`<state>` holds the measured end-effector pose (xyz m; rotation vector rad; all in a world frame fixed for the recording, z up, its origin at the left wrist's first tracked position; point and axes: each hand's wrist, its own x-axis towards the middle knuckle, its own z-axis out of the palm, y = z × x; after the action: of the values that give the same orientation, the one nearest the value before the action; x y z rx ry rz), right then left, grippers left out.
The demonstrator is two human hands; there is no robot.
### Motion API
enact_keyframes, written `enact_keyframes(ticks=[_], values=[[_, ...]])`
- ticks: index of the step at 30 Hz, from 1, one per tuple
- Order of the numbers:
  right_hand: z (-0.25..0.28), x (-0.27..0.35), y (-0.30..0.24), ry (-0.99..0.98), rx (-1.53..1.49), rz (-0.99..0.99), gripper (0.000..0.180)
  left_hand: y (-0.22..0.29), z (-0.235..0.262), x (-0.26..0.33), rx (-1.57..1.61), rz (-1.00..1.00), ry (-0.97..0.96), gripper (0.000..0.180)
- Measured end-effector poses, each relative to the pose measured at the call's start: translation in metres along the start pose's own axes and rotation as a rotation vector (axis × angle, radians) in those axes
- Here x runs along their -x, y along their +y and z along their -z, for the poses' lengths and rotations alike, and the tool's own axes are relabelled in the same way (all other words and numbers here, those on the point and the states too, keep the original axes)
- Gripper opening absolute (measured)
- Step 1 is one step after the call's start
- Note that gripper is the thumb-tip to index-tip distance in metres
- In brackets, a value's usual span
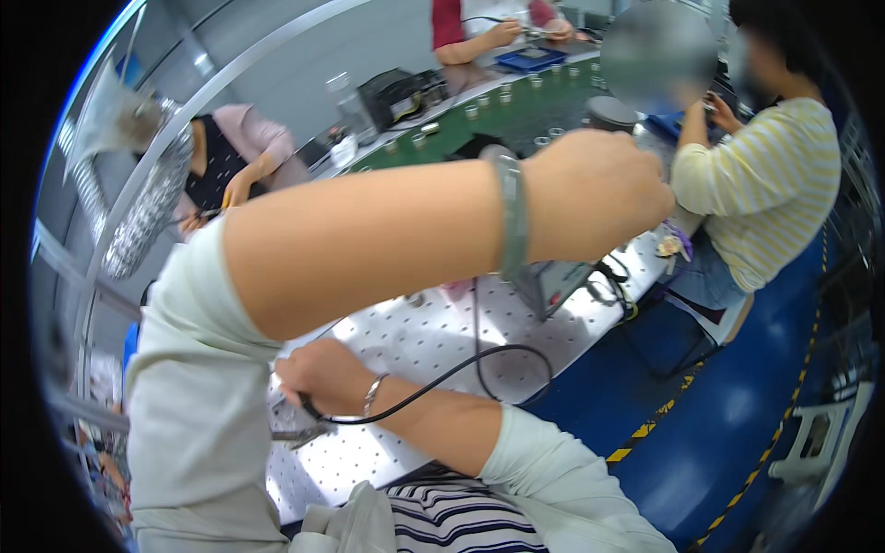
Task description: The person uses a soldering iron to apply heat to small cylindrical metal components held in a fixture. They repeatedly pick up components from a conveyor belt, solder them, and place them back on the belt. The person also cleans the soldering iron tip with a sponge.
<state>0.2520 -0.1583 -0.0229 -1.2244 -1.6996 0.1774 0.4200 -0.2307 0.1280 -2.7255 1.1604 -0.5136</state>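
Your left hand is raised across the view, curled into a fist; whether it holds anything, you cannot tell. Lower down, your right hand pinches a corded tool just above the white perforated bench, black cord looping right.

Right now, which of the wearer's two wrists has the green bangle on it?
The left hand, raised across the view, wears the green bangle. The right hand, lower, gripping a corded tool, wears a thin silver bracelet.
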Motion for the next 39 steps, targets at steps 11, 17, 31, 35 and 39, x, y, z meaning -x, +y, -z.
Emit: enact_keyframes(ticks=[11,17,31,35,39], values=[[-0.014,-0.018,-0.013,0.110,0.023,0.028,0.015,0.056,0.135,0.303,-0.098,0.678,0.150,0.021],[-0.024,-0.020,-0.014,0.192,0.023,-0.245,0.013,0.139,0.127,0.448,0.307,1.412,0.655,0.008],[-0.034,-0.009,0.014,0.404,-0.140,-0.485,0.010,0.154,0.006,0.479,0.609,1.616,0.839,0.045],[-0.038,-0.031,-0.030,0.293,-0.134,-0.555,0.012,0.147,-0.006,0.489,0.671,1.690,0.794,0.050],[-0.034,-0.030,-0.025,0.297,-0.130,-0.568,0.012,0.144,-0.013,0.487,0.687,1.637,0.877,0.052]])
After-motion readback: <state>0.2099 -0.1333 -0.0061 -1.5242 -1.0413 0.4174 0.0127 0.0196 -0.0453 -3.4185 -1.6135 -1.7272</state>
